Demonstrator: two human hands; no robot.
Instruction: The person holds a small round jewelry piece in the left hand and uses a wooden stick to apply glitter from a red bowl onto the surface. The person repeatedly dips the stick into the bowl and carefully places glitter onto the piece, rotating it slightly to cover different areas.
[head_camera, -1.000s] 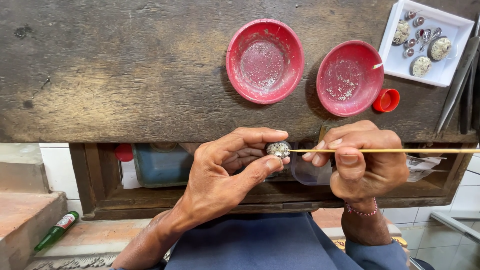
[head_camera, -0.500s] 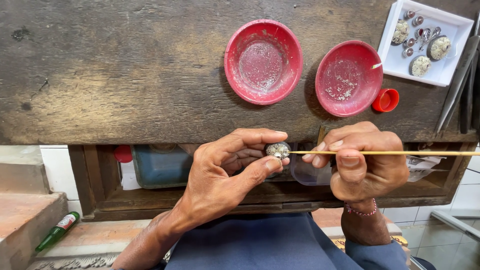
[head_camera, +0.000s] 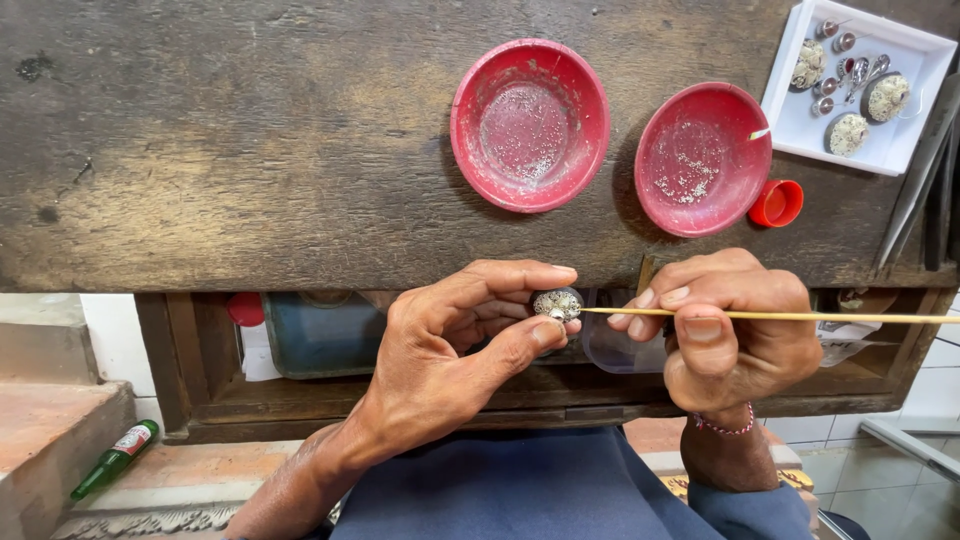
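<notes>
Silver ornament (head_camera: 557, 303) sat pinched between left hand (head_camera: 450, 345) thumb and fingertips, just off the workbench (head_camera: 250, 150) front edge. Right hand (head_camera: 735, 330) gripped a thin stick (head_camera: 800, 316), tip touching the ornament. Two red dishes (head_camera: 530, 125) sat near the back-right corner.

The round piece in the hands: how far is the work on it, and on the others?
Done, it seems: three similar grainy pieces lie in the white tray. In hand: the left hand pinches a round piece while the right hand holds a thin stick with its tip at the piece. Left: both red dishes hold only scattered grains; how much of the piece stays uncovered cannot be told.
</notes>
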